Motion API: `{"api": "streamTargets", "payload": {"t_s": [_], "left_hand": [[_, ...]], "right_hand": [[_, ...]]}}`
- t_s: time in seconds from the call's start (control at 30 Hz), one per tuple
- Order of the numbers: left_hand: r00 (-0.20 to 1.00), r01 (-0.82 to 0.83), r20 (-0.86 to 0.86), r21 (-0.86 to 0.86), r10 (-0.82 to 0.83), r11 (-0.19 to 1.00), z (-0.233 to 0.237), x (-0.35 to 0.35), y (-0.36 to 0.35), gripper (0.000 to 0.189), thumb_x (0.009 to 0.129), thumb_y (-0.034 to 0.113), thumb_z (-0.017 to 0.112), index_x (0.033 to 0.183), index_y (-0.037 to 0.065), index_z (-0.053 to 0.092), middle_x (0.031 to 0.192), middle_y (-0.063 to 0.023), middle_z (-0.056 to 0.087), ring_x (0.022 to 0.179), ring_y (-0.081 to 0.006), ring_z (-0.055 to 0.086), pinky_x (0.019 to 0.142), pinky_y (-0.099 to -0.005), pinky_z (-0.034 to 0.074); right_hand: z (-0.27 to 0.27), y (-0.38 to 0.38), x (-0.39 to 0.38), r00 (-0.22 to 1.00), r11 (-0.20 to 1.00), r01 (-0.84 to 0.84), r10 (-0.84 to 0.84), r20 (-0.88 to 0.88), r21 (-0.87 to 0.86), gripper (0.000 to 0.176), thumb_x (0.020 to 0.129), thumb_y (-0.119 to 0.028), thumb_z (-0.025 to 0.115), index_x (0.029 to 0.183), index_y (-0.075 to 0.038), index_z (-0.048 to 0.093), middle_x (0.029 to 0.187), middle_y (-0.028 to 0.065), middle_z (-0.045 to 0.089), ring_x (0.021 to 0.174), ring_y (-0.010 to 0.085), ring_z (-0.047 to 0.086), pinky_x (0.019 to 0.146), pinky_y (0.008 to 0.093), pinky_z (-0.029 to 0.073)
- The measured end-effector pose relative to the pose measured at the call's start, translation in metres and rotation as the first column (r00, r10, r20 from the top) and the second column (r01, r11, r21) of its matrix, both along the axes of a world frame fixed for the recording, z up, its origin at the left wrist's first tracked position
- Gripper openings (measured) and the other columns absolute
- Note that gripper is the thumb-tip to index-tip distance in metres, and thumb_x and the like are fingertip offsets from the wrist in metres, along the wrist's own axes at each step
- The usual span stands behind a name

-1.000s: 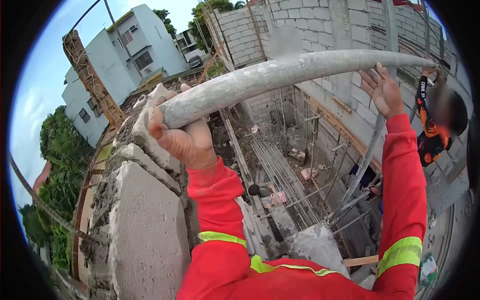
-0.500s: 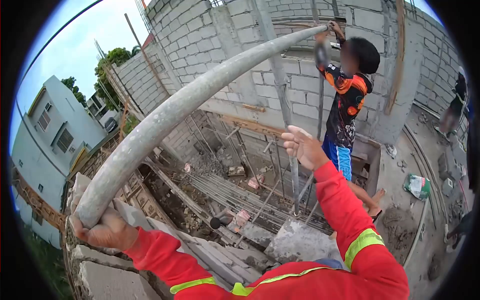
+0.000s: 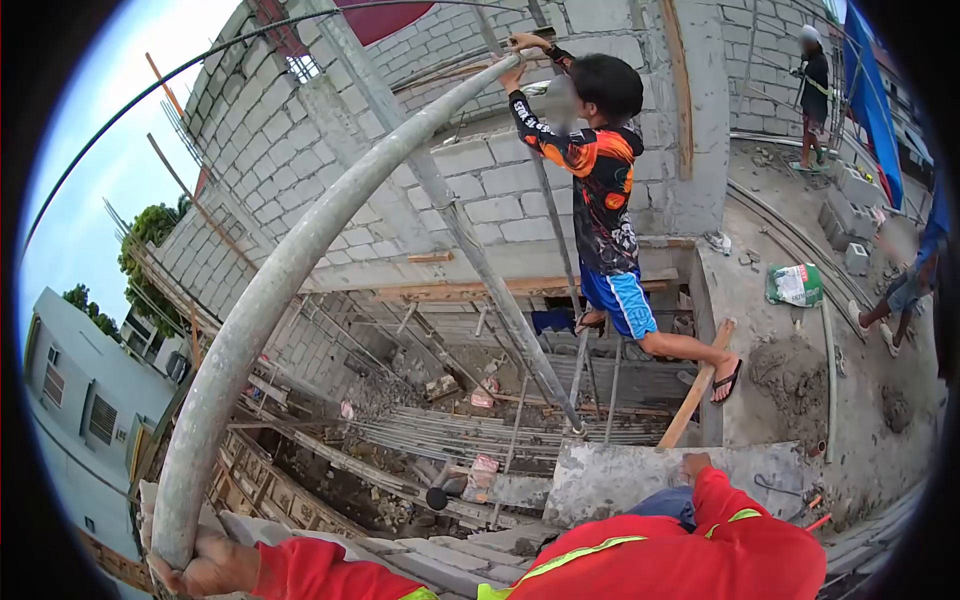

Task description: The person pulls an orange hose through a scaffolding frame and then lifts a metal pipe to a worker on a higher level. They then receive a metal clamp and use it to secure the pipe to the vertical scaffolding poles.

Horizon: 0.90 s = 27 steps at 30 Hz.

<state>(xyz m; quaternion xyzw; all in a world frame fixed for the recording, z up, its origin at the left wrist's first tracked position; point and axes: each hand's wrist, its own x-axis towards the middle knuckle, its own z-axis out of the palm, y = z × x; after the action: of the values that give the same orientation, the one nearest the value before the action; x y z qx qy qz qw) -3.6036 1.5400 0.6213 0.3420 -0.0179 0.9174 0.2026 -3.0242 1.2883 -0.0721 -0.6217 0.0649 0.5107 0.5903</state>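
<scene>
**A:** Where's my left hand?

**B:** Your left hand (image 3: pixel 205 565) is low at seven o'clock, with its fingers curled shut round the near end of the long grey cement-crusted pipe (image 3: pixel 268 275). That end sits just above the rough grey blocks (image 3: pixel 300 535) at the bottom edge.

**A:** And where does the pipe go?

**B:** From your grip it rises in a curve toward twelve o'clock, crossing in front of the grey concrete-block wall (image 3: pixel 480 200). Its far end reaches a co-worker in an orange-and-black jersey and blue shorts (image 3: pixel 600 170), who stands at one o'clock. Both of that person's hands (image 3: pixel 520 45) are raised to the pipe's tip.

**A:** What about my right hand?

**B:** Your right hand (image 3: pixel 693 466) is at five o'clock, well apart from the pipe. It lies on the flat grey concrete slab (image 3: pixel 610 480), and your red sleeve with its yellow-green stripe (image 3: pixel 735 520) covers most of it. I can't tell how far it's open, and I see nothing in it.

**A:** Anything close by?

**B:** A pale wooden plank (image 3: pixel 695 390) leans up from just above that hand toward the co-worker's sandalled foot. Bundles of thin steel bars (image 3: pixel 450 430) lie in the pit below, toward six o'clock. A green-and-white sack (image 3: pixel 795 285) rests on the floor at three o'clock. Another person (image 3: pixel 815 80) stands by the wall at two o'clock.
</scene>
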Motion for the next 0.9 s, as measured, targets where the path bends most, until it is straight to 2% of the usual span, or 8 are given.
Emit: {"api": "streamTargets", "payload": {"t_s": [0.03, 0.1, 0.2, 0.3, 0.47, 0.57, 0.67, 0.9], "left_hand": [[0.999, -0.002, 0.032, -0.008, 0.002, 1.0, 0.001, 0.005, 0.0, 0.047, 0.062, 0.019, 0.06, 0.093, -0.014, 0.049, 0.103, -0.0295, 0.048, 0.103, -0.0395, 0.045, 0.096, -0.0501, 0.028], [0.995, -0.005, 0.097, -0.023, 0.007, 1.0, 0.005, 0.025, -0.004, 0.047, 0.062, 0.018, 0.06, 0.094, -0.015, 0.048, 0.105, -0.0303, 0.047, 0.104, -0.0397, 0.044, 0.097, -0.0499, 0.028], [0.989, -0.06, 0.135, -0.011, 0.061, 0.998, 0.009, 0.043, -0.007, 0.046, 0.062, 0.016, 0.061, 0.094, -0.015, 0.048, 0.107, -0.0314, 0.045, 0.106, -0.0398, 0.043, 0.097, -0.0497, 0.028], [0.99, -0.018, 0.14, 0.053, 0.01, 0.998, 0.007, 0.034, -0.004, 0.045, 0.062, 0.014, 0.062, 0.093, -0.016, 0.049, 0.106, -0.0309, 0.046, 0.106, -0.0392, 0.044, 0.096, -0.049, 0.029], [0.994, -0.007, 0.108, 0.066, 0.0, 0.998, 0.004, 0.014, 0.005, 0.044, 0.063, 0.015, 0.062, 0.092, -0.015, 0.05, 0.103, -0.029, 0.05, 0.104, -0.0374, 0.046, 0.096, -0.0476, 0.03], [0.995, -0.011, 0.098, 0.067, 0.004, 0.998, 0.005, 0.015, 0.003, 0.044, 0.063, 0.016, 0.062, 0.093, -0.015, 0.05, 0.102, -0.0287, 0.05, 0.103, -0.0367, 0.047, 0.096, -0.0472, 0.03], [0.996, -0.01, 0.086, 0.071, 0.003, 0.997, 0.002, 0.013, 0.003, 0.045, 0.063, 0.016, 0.062, 0.093, -0.015, 0.05, 0.102, -0.0287, 0.05, 0.103, -0.0364, 0.047, 0.096, -0.047, 0.03], [0.995, -0.045, 0.09, 0.031, 0.042, 0.999, 0.004, 0.022, 0.001, 0.048, 0.063, 0.018, 0.063, 0.094, -0.015, 0.048, 0.102, -0.0289, 0.05, 0.103, -0.0366, 0.047, 0.095, -0.047, 0.031]], "right_hand": [[-0.034, -0.03, 0.009, 0.932, 0.953, -0.279, 0.298, 0.206, -0.115, 0.016, 0.081, -0.027, 0.04, 0.08, -0.014, 0.049, 0.07, 0.0028, 0.053, 0.059, 0.0195, 0.052, 0.052, 0.0384, 0.044], [-0.069, -0.067, 0.016, 0.718, 0.797, -0.51, 0.602, 0.349, -0.325, 0.014, 0.08, -0.025, 0.041, 0.08, -0.014, 0.049, 0.071, 0.0029, 0.053, 0.061, 0.0194, 0.052, 0.053, 0.0377, 0.044], [-0.09, -0.091, 0.016, 0.57, 0.744, -0.582, 0.661, 0.488, -0.327, 0.012, 0.078, -0.023, 0.043, 0.074, -0.014, 0.049, 0.068, 0.0028, 0.052, 0.06, 0.019, 0.052, 0.05, 0.0354, 0.043], [-0.011, -0.074, -0.008, 0.938, 0.946, -0.318, 0.323, 0.125, -0.057, 0.01, 0.075, -0.024, 0.043, 0.069, -0.016, 0.046, 0.062, 0.0011, 0.045, 0.058, 0.0183, 0.05, 0.046, 0.0335, 0.04], [0.025, -0.043, -0.007, 0.979, 0.991, 0.051, -0.025, -0.202, 0.126, 0.01, 0.076, -0.026, 0.042, 0.074, -0.018, 0.045, 0.06, -0.0001, 0.044, 0.055, 0.0184, 0.05, 0.043, 0.0333, 0.039], [0.028, -0.039, -0.004, 0.964, 0.969, 0.166, -0.121, -0.237, 0.183, 0.014, 0.079, -0.029, 0.041, 0.08, -0.017, 0.049, 0.063, 0.001, 0.051, 0.054, 0.0194, 0.052, 0.044, 0.035, 0.042], [0.032, -0.038, -0.003, 0.99, 0.992, 0.126, -0.126, -0.059, -0.011, 0.019, 0.082, -0.031, 0.04, 0.084, -0.016, 0.051, 0.067, 0.0029, 0.055, 0.054, 0.0211, 0.055, 0.045, 0.0371, 0.044], [0.039, -0.056, -0.009, 0.993, 0.98, 0.108, -0.115, -0.031, -0.167, 0.019, 0.083, -0.021, 0.039, 0.097, -0.014, 0.051, 0.074, 0.0063, 0.057, 0.058, 0.0198, 0.056, 0.048, 0.0355, 0.046]]}}
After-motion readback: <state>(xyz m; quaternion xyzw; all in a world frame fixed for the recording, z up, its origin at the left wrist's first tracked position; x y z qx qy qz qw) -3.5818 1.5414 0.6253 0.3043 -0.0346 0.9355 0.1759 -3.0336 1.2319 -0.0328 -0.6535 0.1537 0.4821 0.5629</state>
